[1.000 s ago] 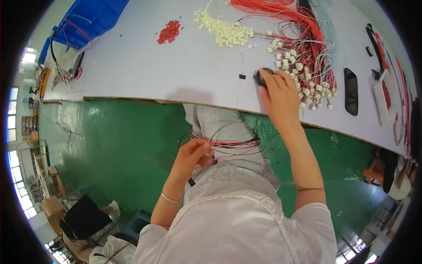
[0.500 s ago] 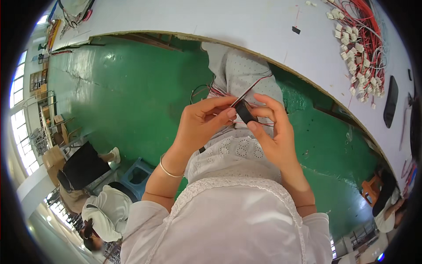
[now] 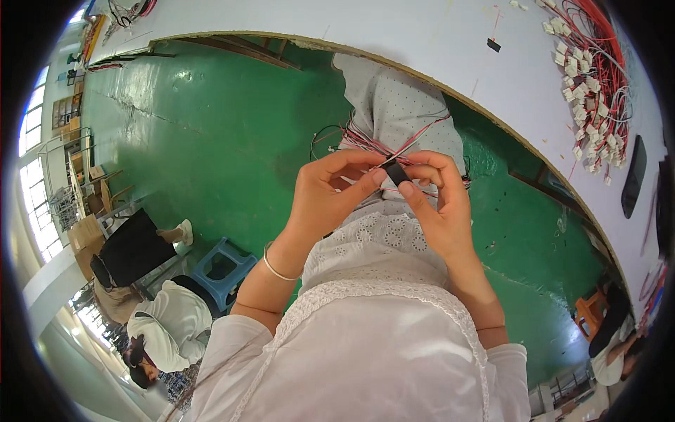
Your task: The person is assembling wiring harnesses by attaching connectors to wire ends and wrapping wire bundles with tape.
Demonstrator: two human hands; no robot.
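Note:
Over my lap, my left hand (image 3: 330, 190) pinches thin red, black and white wires (image 3: 415, 137) between thumb and fingertips. My right hand (image 3: 439, 200) is closed around a roll of black tape (image 3: 398, 173), its thumb on the near edge and its fingers curled behind. The tape lies against the wires, right where the left fingertips grip them. A bundle of red and dark wires (image 3: 358, 138) rests across my legs behind the hands, partly hidden by them.
Ahead curves the edge of a white table (image 3: 394, 32). On it lie a pile of wires with white connectors (image 3: 587, 105), a small black piece (image 3: 493, 45) and a dark phone-like slab (image 3: 634, 176). A blue stool (image 3: 225, 271) and seated person (image 3: 172, 327) are at left, another person (image 3: 612, 344) at right.
The roll of tape has turned slightly and sits closer to the left fingertips. Both hands keep their hold. The whole view has shifted a little, showing more of the wire bundle.

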